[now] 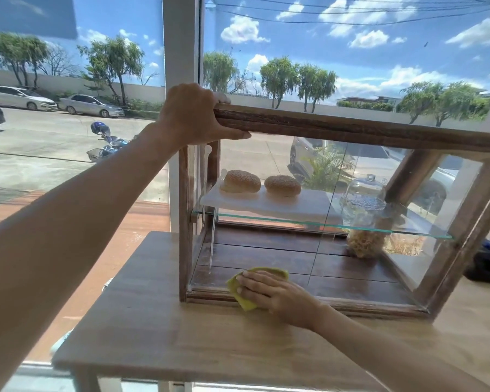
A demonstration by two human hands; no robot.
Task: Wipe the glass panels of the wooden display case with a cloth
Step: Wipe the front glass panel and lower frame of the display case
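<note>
My left hand [193, 114] grips the top left corner of the glass-panelled wooden display case [351, 128]; my right hand [269, 291], fingers flat, presses a yellow cloth [238, 292] against its lower front glass.

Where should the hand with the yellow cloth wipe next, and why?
Probably sideways to the right along the bottom of the front glass panel. The right hand presses the yellow cloth flat at the lower left corner, so nearly all of that glass lies to its right and above. The left hand grips the top of the wooden display case, steadying it for the stroke.
</note>
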